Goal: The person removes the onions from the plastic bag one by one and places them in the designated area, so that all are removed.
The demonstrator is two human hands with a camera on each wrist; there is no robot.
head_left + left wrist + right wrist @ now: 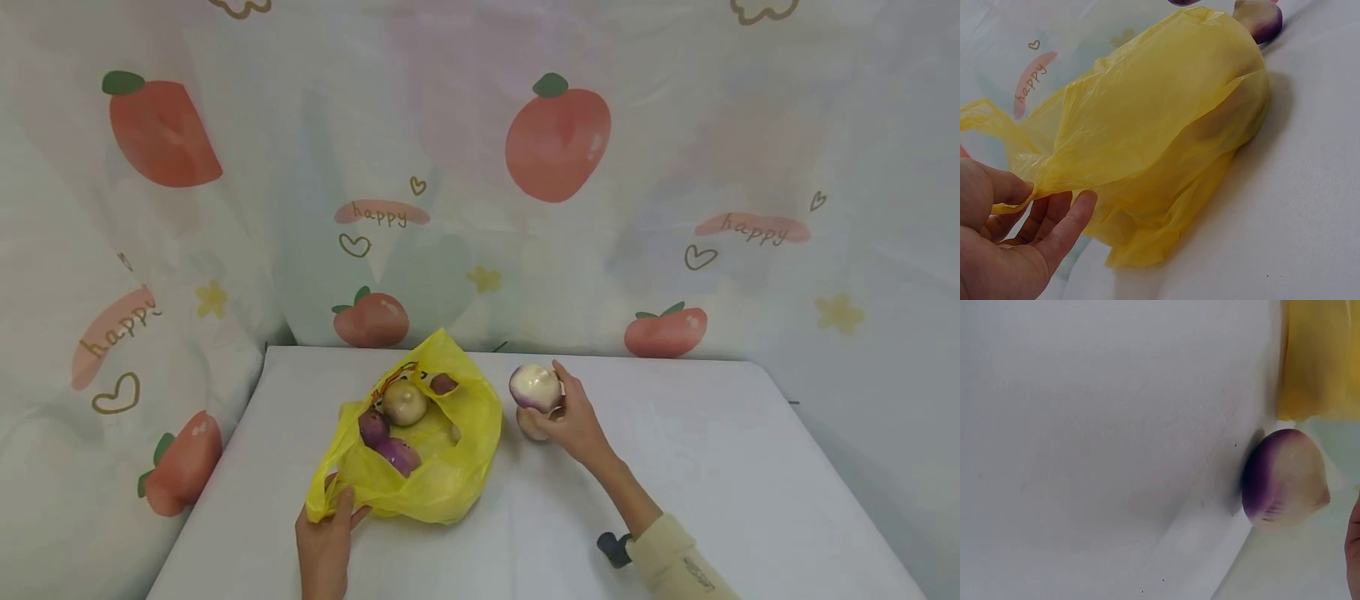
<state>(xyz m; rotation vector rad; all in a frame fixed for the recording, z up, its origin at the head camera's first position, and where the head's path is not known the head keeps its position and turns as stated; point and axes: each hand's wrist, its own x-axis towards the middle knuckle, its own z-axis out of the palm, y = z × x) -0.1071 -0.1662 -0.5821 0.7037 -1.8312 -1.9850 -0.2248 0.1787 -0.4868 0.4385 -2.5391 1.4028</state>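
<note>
A yellow plastic bag [468,417] stands with its mouth spread, and my left hand [326,533] pinches its near left edge. In the left wrist view, the thumb and fingers of that hand [1016,237] grip the thin plastic [1147,125]. Inside lie a pale round vegetable [405,402], two purple ones [372,427] and a dark reddish one [443,383]. To the right of the bag, my right hand [573,417] holds a white-and-purple turnip [536,387] between thumb and fingers. Below it, a second turnip [531,425] rests on the table, also visible in the right wrist view [1288,478].
The white-covered table [750,483] reaches back to a fruit-printed cloth backdrop [465,167]. A small black object [615,550] shows beside the right sleeve [675,554].
</note>
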